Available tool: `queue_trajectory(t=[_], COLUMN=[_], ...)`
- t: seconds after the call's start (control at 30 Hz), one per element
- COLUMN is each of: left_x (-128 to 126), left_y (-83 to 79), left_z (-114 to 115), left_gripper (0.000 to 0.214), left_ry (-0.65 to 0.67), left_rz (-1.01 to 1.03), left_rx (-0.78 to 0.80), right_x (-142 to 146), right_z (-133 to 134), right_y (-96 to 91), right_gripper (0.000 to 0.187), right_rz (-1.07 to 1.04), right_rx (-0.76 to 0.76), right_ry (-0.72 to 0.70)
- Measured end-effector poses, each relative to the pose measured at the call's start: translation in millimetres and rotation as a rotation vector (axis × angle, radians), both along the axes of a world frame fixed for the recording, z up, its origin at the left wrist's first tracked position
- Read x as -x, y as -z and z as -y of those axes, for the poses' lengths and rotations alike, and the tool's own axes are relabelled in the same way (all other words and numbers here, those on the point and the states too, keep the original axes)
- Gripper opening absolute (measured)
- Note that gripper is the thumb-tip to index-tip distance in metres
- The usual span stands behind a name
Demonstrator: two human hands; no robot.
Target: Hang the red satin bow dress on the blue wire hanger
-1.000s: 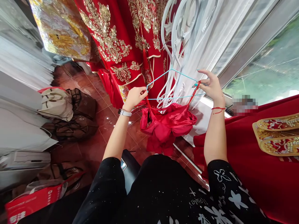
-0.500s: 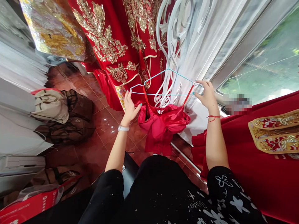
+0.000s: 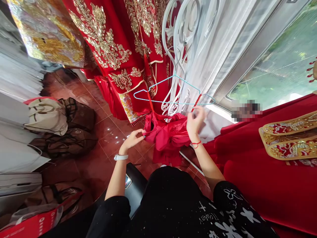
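Observation:
A small red satin garment [image 3: 168, 134] hangs by two thin straps from a light blue wire hanger [image 3: 173, 94], which hooks onto a white ornate metal frame [image 3: 179, 36]. My left hand [image 3: 135, 138] pinches the garment's left edge. My right hand [image 3: 195, 120] is raised at the garment's right side just below the right strap; it is smeared by motion and its fingers are unclear.
Red gowns with gold embroidery [image 3: 119, 43] hang behind. Brown and beige bags [image 3: 61, 122] lie on the red tiled floor at left. A red cloth with gold trim pieces [image 3: 284, 138] covers a surface at right. A window [image 3: 272, 69] is beyond.
Both hands have left the hanger's ends and dropped down to the red garment. The hanger now hangs free from the white frame.

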State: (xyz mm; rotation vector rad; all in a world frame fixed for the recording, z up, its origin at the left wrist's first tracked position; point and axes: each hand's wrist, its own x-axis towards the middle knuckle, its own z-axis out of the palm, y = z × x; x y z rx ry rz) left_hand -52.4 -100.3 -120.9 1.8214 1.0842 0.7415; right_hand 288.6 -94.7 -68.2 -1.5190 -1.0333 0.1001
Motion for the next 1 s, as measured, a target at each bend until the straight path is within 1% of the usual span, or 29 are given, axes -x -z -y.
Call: queue_trajectory(t=[0.03, 0.07, 0.1, 0.13, 0.17, 0.2, 0.23, 0.3, 0.4, 0.43, 0.47, 0.5, 0.53, 0.63, 0.67, 0.73, 0.83, 0.9, 1.0], left_x=[-2.6, -5.7, -9.5, -13.8, -18.7, -23.9, -29.1, -37.7, -41.6, -40.1, -37.6, -34.4, -31.1, -23.7, -22.6, -21.8, -20.5, -18.1, -14.3], left_y=[-3.2, -6.4, -9.6, -12.5, -15.1, -17.2, -18.7, -19.9, -18.8, -18.1, -17.2, -15.9, -14.1, -4.7, -0.7, 6.8, 11.4, 9.4, 2.7], left_z=[0.1, -0.1, -0.7, -1.8, -3.1, -4.9, -6.9, -11.3, -18.0, -19.7, -21.0, -21.9, -22.2, -19.9, -18.3, -14.6, -8.1, -3.6, 1.0], left_gripper=[0.024, 0.022, 0.020, 0.017, 0.015, 0.013, 0.012, 0.012, 0.017, 0.018, 0.018, 0.019, 0.022, 0.045, 0.048, 0.040, 0.023, 0.018, 0.010], left_ry=[-0.031, -0.072, -0.120, -0.170, -0.221, -0.270, -0.317, -0.415, -0.590, -0.623, -0.627, -0.595, -0.527, -0.204, -0.105, 0.031, 0.118, 0.155, 0.167], left_rz=[0.019, 0.029, 0.032, 0.030, 0.030, 0.036, 0.049, 0.101, 0.209, 0.221, 0.213, 0.183, 0.138, -0.023, -0.073, -0.166, -0.287, -0.334, -0.321], left_rx=[-0.020, -0.053, -0.096, -0.146, -0.201, -0.258, -0.310, -0.371, -0.347, -0.330, -0.309, -0.281, -0.238, -0.055, -0.012, 0.020, 0.005, -0.013, -0.048], right_x=[8.5, 16.4, 23.7, 30.3, 36.2, 41.4, 46.0, 52.9, 57.2, 57.2, 56.6, 55.8, 54.7, 51.4, 50.5, 48.9, 47.2, 46.5, 45.8], right_z=[-3.9, -9.3, -15.9, -23.2, -30.6, -37.7, -44.1, -53.9, -61.8, -63.0, -63.8, -64.0, -63.8, -61.0, -59.7, -56.9, -53.3, -51.7, -50.4], right_y=[2.5, 4.2, 4.8, 4.3, 3.1, 1.3, -0.4, -2.6, -0.6, 1.1, 3.1, 5.1, 6.9, 10.3, 10.5, 9.5, 5.9, 3.5, 1.3], right_gripper=[0.023, 0.022, 0.024, 0.027, 0.029, 0.028, 0.025, 0.018, 0.018, 0.019, 0.021, 0.023, 0.025, 0.032, 0.033, 0.033, 0.030, 0.029, 0.030], right_rz=[-0.077, -0.184, -0.316, -0.462, -0.608, -0.740, -0.845, -0.966, -0.973, -0.953, -0.933, -0.915, -0.901, -0.884, -0.887, -0.900, -0.902, -0.892, -0.894], right_rx=[0.073, 0.144, 0.203, 0.245, 0.264, 0.266, 0.260, 0.239, 0.204, 0.196, 0.192, 0.187, 0.180, 0.153, 0.145, 0.141, 0.148, 0.168, 0.170], right_ry=[-0.192, -0.377, -0.539, -0.666, -0.758, -0.820, -0.857, -0.861, -0.816, -0.808, -0.803, -0.796, -0.792, -0.819, -0.827, -0.826, -0.792, -0.782, -0.767])
